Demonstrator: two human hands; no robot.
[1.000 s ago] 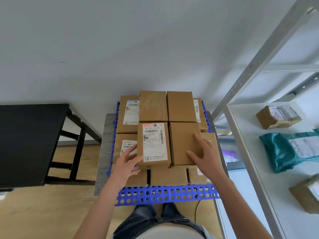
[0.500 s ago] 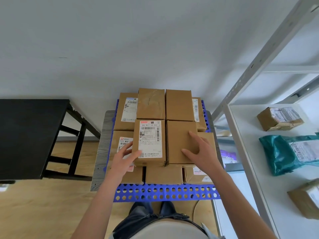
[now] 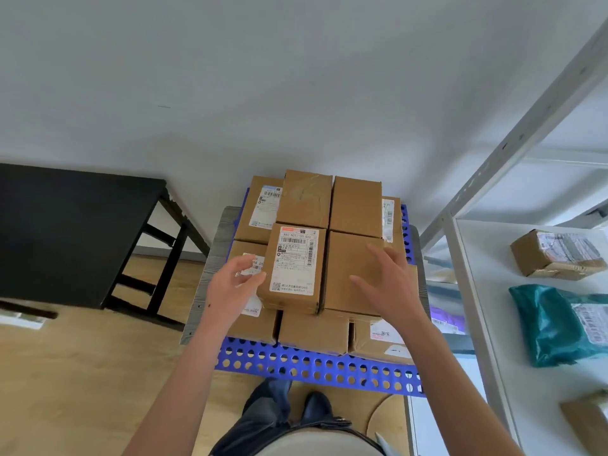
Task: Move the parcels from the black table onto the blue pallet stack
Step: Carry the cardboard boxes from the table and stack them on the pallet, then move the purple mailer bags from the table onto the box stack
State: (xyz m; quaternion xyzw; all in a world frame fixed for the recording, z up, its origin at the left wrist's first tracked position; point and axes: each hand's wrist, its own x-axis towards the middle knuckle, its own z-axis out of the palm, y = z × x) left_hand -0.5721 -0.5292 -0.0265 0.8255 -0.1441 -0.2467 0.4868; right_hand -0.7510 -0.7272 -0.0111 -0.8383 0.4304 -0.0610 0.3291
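Parcels (image 3: 312, 330) in two layers on blue pallet stack (image 3: 312, 366), black table (image 3: 65, 232) to L; L hand (image 3: 233, 287) fingers spread beside labelled parcel (image 3: 292, 261), R hand (image 3: 391, 287) splayed over plain parcel (image 3: 348, 268), contact unclear.

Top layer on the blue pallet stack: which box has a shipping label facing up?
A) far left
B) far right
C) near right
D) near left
D: the near-left box carries a white barcode label on its upper face, while the far-left box, far-right box and near-right box show no label on top.
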